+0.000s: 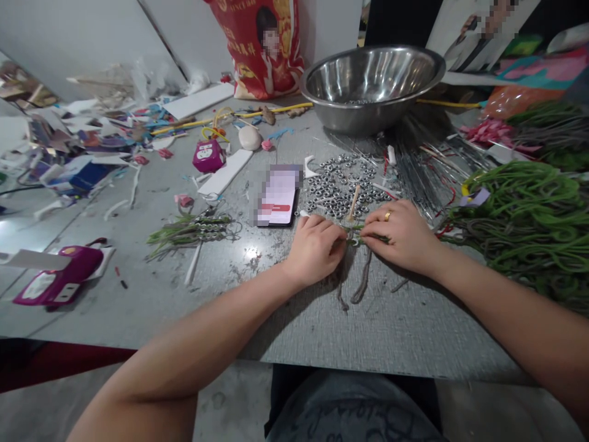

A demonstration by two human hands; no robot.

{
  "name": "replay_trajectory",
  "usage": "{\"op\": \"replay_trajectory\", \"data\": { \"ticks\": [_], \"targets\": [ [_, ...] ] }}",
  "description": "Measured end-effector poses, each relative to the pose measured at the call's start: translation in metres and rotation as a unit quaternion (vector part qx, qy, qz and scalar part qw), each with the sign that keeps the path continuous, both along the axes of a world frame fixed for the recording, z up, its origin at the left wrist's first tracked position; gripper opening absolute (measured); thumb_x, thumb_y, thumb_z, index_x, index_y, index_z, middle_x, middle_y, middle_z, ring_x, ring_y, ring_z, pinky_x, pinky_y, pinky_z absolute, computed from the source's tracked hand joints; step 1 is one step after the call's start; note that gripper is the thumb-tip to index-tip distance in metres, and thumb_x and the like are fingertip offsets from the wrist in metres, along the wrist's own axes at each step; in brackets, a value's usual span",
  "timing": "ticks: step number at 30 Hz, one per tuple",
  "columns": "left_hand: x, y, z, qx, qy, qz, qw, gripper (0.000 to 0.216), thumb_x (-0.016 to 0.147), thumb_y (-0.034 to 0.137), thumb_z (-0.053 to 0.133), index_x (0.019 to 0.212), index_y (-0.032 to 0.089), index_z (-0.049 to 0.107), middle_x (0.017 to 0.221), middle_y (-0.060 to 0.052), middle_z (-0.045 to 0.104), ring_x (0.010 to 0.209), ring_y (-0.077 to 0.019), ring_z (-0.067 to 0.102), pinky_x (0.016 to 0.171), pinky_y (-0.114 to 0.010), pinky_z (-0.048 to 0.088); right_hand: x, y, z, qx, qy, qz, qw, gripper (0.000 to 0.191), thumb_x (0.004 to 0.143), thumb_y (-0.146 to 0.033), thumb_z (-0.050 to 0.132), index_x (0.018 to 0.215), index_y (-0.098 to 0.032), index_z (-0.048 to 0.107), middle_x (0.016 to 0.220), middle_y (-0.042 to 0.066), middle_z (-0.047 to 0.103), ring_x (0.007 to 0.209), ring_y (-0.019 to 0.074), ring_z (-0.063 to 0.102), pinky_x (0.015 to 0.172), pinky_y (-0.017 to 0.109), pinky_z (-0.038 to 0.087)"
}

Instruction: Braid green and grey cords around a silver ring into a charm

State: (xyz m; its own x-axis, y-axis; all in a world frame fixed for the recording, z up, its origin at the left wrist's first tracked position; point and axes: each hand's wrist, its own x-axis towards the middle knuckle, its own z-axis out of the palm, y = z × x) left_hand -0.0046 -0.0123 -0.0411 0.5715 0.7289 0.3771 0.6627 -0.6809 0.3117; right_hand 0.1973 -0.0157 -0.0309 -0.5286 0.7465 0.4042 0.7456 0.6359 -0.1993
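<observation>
My left hand [315, 248] and my right hand [399, 236] meet low over the table, fingers pinched on a green and grey cord [362, 279] whose grey loop trails toward me. A small shiny piece shows on the cord between the fingertips; its exact form is hard to make out. A gold ring is on my right hand. Just beyond my fingers lie many small metal rings [338, 181], spread in a loose heap, with a thin wooden stick [354, 201] among them. Left of my left hand rests a lit phone [278, 196].
A steel bowl [359, 116] stands at the back beside a red bag [262, 49]. Heaped green and grey cords [519, 227] fill the right side. Further left are a bundle of ringed cords [188, 233], purple tape dispensers [69, 276] and paper scraps [96, 141].
</observation>
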Motion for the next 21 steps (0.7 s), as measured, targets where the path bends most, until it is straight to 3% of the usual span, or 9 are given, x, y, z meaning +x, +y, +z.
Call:
{"op": "replay_trajectory", "data": {
  "ticks": [11,17,21],
  "targets": [
    [0.0067,-0.0008,-0.0003,0.087,0.028,-0.022,0.996,0.015,0.086,0.025,0.052,0.077,0.022,0.064,0.077,0.0,0.066,0.083,-0.0194,0.05,0.075,-0.035,0.031,-0.0008,0.0005,-0.0017,-0.012,-0.015,0.003,1.0,0.016,0.078,-0.024,0.055,0.068,-0.023,0.067,0.078,0.002,0.069,0.08,0.0213,0.057,0.075,0.038,0.034],
    [0.0067,0.0004,-0.0018,0.102,0.042,-0.033,0.993,0.015,0.083,0.024,0.055,0.072,0.022,0.065,0.076,0.001,0.065,0.082,-0.0194,0.05,0.072,-0.036,0.03,-0.0006,-0.0005,0.0041,-0.073,0.044,0.062,0.994,0.012,0.078,-0.024,0.053,0.07,-0.021,0.062,0.075,0.002,0.067,0.079,0.0196,0.058,0.076,0.036,0.036],
    [0.0058,0.0,-0.0021,0.104,0.05,-0.031,0.993,0.013,0.079,0.023,0.058,0.067,0.021,0.064,0.075,0.0,0.065,0.081,-0.0196,0.049,0.072,-0.036,0.03,-0.0001,-0.0013,0.0059,-0.097,0.024,0.056,0.993,0.012,0.077,-0.022,0.052,0.069,-0.02,0.061,0.07,0.003,0.065,0.075,0.0193,0.058,0.074,0.036,0.036]
  ]
}}
